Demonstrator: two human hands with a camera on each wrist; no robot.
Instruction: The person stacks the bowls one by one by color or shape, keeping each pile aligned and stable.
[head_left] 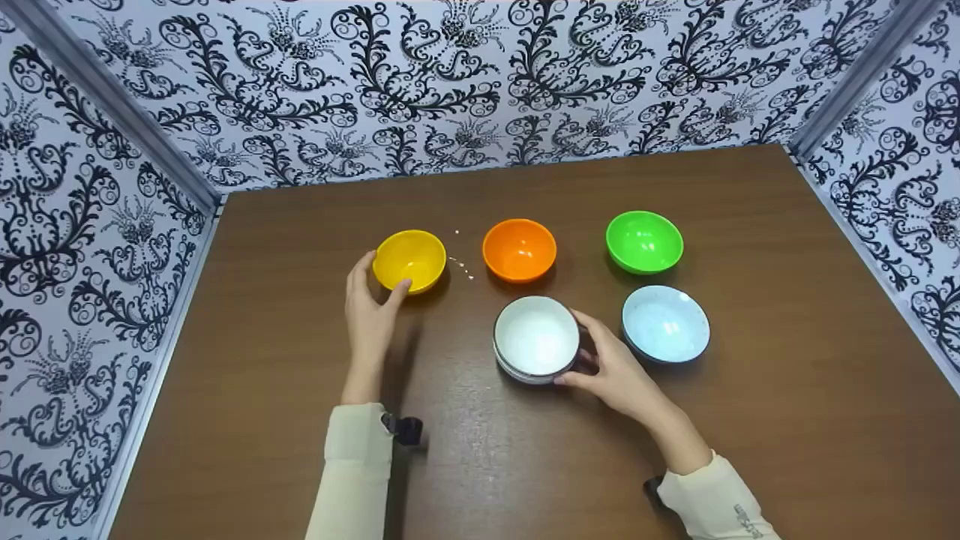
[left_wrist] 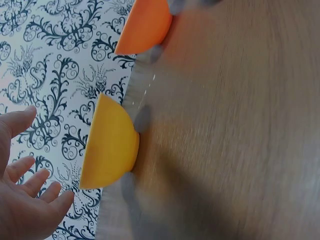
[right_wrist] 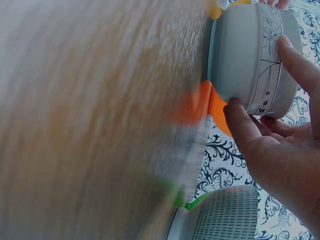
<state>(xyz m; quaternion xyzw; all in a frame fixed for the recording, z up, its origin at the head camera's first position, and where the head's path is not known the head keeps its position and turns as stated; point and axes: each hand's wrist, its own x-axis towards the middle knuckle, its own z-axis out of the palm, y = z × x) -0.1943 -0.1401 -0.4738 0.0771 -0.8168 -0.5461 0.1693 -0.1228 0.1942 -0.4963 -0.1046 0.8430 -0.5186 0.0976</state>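
My left hand [head_left: 371, 307] is at the near left side of a yellow bowl [head_left: 410, 259], thumb and fingers spread around its rim. In the left wrist view, a gap shows between those fingers and the yellow bowl [left_wrist: 111, 147]. Thumb and fingers of my right hand [head_left: 611, 367] hold the side of white bowls [head_left: 537, 336], which look stacked, one rim below another. Seen from the right wrist, a patterned band circles the outer white bowl [right_wrist: 237, 55], with the right fingertips [right_wrist: 237, 107] against its side.
An orange bowl [head_left: 519, 251] and a green bowl [head_left: 645, 242] stand behind the white ones. A pale blue bowl [head_left: 665, 322] is right of my right hand. Small white specks [head_left: 461, 264] lie between the yellow and orange bowls. Patterned walls [head_left: 450, 75] border the brown table [head_left: 480, 472].
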